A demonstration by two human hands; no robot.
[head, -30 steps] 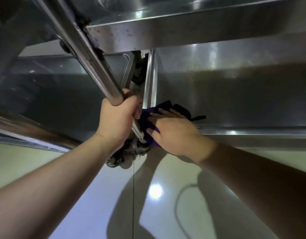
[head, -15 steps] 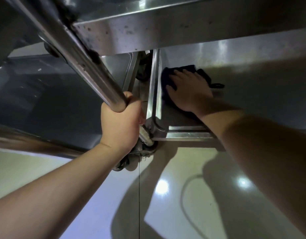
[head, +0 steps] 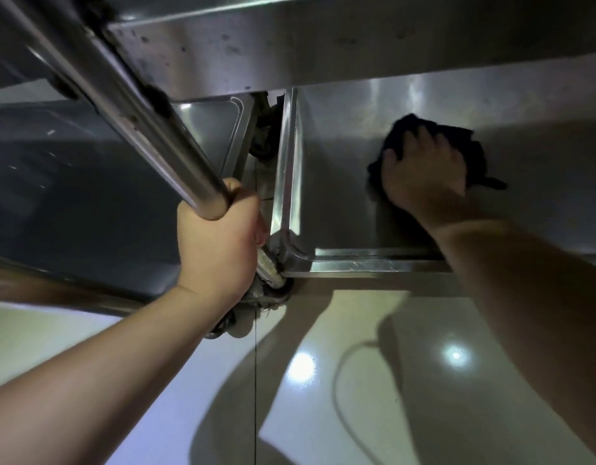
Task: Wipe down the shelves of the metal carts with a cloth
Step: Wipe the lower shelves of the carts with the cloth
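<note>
Nearest the camera lies the glossy floor (head: 155, 380), with two forearms reaching forward over it. The left hand (head: 219, 243) is wrapped tight around the upright post (head: 145, 129) of the cart, fingers curled fully about the tube just above a grimy caster (head: 269, 293) — bracing, by the look of it, rather than cleaning.

Beyond the raised front lip, the right hand (head: 424, 172) lies palm-down with fingers spread on a dark cloth (head: 471, 146), pressing it flat against the lower shelf (head: 337, 182). The cloth sits toward the back of that shelf, well apart from the left rim, and its edges show around the fingers. To the left, a second cart's shelf (head: 88, 196) stands just beside this one, a narrow gap between the two.

Farther off and overhead runs the edge of the upper shelf (head: 290, 45), speckled with dark spots.

As to progress, the wipe seems under way on the lower shelf — no clear line between wiped and unwiped metal can be made out. The spotted upper edge and the neighbouring cart probably remain to be done.
</note>
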